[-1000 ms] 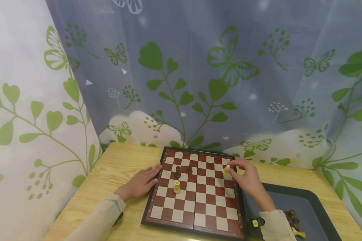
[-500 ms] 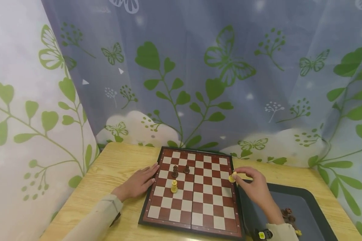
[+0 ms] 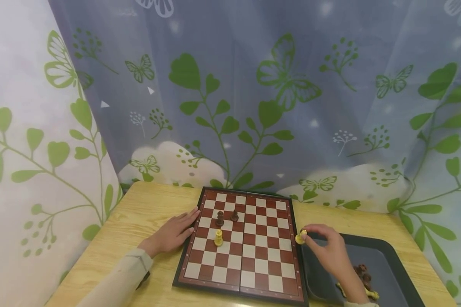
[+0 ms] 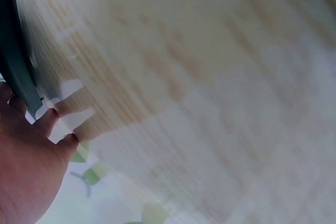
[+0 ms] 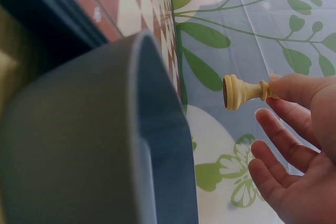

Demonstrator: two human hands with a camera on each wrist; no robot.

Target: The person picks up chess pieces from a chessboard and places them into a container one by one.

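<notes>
My right hand (image 3: 330, 251) pinches a cream-yellow chess piece (image 3: 300, 237) by its top between thumb and index finger, just off the right edge of the chessboard (image 3: 253, 277). In the right wrist view the piece's round base (image 5: 231, 93) shows, its top is hidden by the fingers, and the other fingers are spread. My left hand (image 3: 169, 234) lies with its fingers extended at the board's left edge. On the board stand a yellow chess piece (image 3: 218, 238), a taller dark brown piece (image 3: 220, 218) and a shorter dark brown one (image 3: 234, 216).
A dark grey tray (image 3: 392, 260) sits right of the board, partly under my right forearm. Several brown (image 3: 363, 273) and yellow chess pieces (image 3: 372, 294) lie in it. Board and tray are on a wooden table (image 3: 153, 200), with a patterned curtain (image 3: 230, 106) behind.
My right hand has carried the yellow chess piece from the far right squares toward me and off the board's right edge, near the tray. The left hand stays at the board's edge.
</notes>
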